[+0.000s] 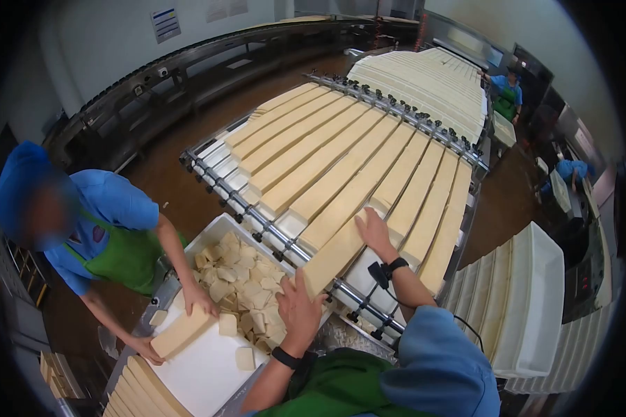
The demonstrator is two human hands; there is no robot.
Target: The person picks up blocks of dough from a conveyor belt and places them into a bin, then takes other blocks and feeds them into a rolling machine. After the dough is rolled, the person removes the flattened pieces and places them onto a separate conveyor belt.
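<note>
A pale-yellow block, cut straight at its ends, sticks out over the front rail of the conveyor. My left hand cups its near end, thumb and fingers on either side of it. Over its far end curls my right hand. Long strips of the same pale stuff lie side by side on the conveyor beyond. To my left is a white bin of broken flat offcuts. A co-worker's hands hold another block on a white board.
The metal front rail crosses between me and the conveyor. White trays stand stacked on my right. A co-worker stands close on my left; others work at the far right. More blocks lie at the lower left.
</note>
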